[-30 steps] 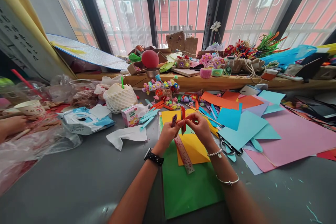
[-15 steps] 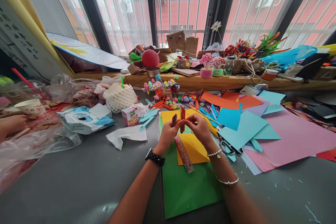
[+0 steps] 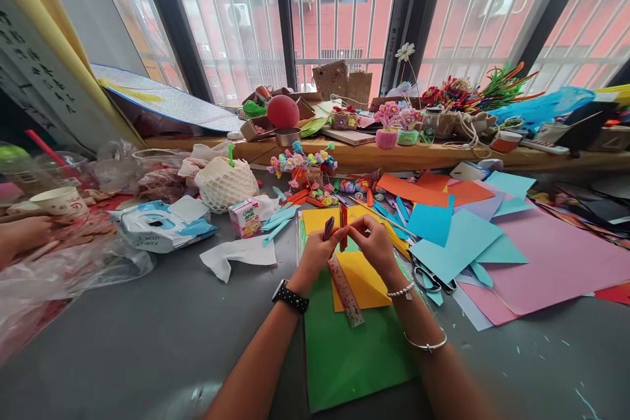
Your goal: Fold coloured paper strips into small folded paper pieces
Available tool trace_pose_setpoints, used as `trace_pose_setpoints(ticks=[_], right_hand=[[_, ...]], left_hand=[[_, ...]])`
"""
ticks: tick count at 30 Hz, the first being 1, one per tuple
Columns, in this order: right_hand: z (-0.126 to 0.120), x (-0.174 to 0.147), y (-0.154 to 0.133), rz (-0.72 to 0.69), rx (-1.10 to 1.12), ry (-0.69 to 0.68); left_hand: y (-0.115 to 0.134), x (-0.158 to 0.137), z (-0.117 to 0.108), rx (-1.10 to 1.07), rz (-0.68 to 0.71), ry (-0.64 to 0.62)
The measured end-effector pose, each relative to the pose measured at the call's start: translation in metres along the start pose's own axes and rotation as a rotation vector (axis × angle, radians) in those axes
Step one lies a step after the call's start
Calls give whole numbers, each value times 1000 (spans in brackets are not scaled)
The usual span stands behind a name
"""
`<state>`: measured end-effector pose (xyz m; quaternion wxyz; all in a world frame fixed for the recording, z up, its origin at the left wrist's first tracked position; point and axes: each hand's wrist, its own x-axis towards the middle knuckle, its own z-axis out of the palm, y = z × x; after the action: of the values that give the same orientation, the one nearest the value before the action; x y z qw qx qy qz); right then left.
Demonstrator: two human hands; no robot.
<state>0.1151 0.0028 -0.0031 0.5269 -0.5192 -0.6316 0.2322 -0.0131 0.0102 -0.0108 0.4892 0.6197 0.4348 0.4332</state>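
Note:
My left hand [image 3: 315,252] is closed, with a narrow dark striped piece [image 3: 328,228] sticking up from its fingers. Between the fingertips of both hands stands a small red folded paper strip [image 3: 343,216] with a dark edge. My right hand [image 3: 375,243] pinches that strip from the other side; its exact fingertip contact is too small to make out. Below the hands a clear patterned ruler [image 3: 347,295] lies slantwise across yellow paper [image 3: 371,282], on top of a large green sheet [image 3: 364,361].
Scissors [image 3: 428,279] lie right of the green sheet, by blue paper [image 3: 455,243] and pink paper [image 3: 556,256]. Leftward are a tissue [image 3: 239,257], a small drink carton [image 3: 245,218], a wet-wipes pack [image 3: 160,226] and a netted coconut [image 3: 226,184]. Another person's hand [image 3: 24,236] rests far left.
My hands hold nearly the same pose on the red strip, with only slight finger movement. The view has shifted very slightly; the things on the table lie as before.

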Motion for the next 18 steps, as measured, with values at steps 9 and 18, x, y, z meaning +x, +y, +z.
trace_pose_setpoints(ticks=[9,18], right_hand=[[1,0,1,7,13,-25],[-5,2,-1,-60,4,-37]], left_hand=[[-1,0,0,62,0,20],[2,3,-5,281,112,-46]])
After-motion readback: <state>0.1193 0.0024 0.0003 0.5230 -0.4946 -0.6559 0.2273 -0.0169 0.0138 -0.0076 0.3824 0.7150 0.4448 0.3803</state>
